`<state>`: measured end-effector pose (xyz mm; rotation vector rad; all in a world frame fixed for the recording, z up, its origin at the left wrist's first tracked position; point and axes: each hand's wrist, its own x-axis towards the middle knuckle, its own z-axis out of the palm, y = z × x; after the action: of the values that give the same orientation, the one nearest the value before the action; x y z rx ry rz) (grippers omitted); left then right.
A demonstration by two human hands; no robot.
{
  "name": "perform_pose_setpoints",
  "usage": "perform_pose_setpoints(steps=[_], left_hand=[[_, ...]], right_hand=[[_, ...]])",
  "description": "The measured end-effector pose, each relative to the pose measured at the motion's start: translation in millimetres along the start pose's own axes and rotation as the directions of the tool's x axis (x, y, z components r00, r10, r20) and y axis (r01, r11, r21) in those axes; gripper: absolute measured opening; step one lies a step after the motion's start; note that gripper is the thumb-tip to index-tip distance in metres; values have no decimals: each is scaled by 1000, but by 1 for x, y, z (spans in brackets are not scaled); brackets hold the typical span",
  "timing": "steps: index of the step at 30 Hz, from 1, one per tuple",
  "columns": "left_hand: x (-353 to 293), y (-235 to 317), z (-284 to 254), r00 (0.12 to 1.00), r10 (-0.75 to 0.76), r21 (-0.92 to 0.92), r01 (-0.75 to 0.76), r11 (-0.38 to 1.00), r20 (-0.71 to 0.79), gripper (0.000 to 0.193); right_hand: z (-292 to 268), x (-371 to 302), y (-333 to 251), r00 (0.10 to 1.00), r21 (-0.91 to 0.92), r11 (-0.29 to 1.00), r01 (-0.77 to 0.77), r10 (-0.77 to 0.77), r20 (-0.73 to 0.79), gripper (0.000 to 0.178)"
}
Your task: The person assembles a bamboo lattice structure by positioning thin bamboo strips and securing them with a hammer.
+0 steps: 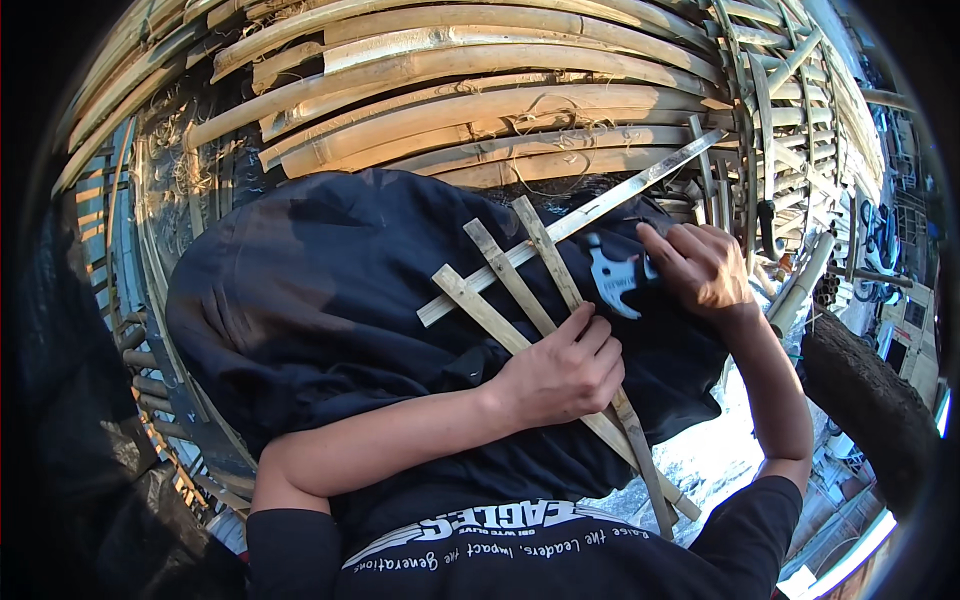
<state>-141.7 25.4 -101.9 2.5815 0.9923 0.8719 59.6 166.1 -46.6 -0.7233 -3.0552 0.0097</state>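
Observation:
My right hand point(695, 265) is closed on a claw hammer point(612, 280), whose metal head is held above the dark cloth on my lap. My left hand point(565, 372) is wrapped over narrow bamboo slats, with the thumb and fingertips at the rightmost slat point(548, 250). Beside it run a middle slat point(505, 272) and a left slat point(478, 305). All three cross a longer pale slat point(610, 198) near their far ends, and their near ends stick out below my left hand. Whether nails join them is too small to tell.
Curved split-bamboo strips point(500, 105) form a slatted surface beyond my knees, with thin shavings on it. A bamboo lattice point(790, 110) stands at the far right. Near my right elbow is a thick dark log point(865, 395). Black cloth point(300, 270) covers my legs.

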Motion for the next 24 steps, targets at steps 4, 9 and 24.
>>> perform_pose_setpoints(steps=[4, 9, 24], left_hand=[[-1, 1, 0, 1000, 4, -24, -3, 1000, 10, 17], [-2, 3, 0, 1000, 5, -24, -5, 1000, 20, 18], [-2, -3, 1, 1000, -5, -26, 5, 1000, 15, 17]], right_hand=[[-1, 3, -1, 1000, -73, 997, 12, -11, 12, 36], [0, 3, 3, 997, -176, 984, -17, 31, 74, 34], [-2, 2, -2, 995, 107, 992, -62, 70, -76, 49]])
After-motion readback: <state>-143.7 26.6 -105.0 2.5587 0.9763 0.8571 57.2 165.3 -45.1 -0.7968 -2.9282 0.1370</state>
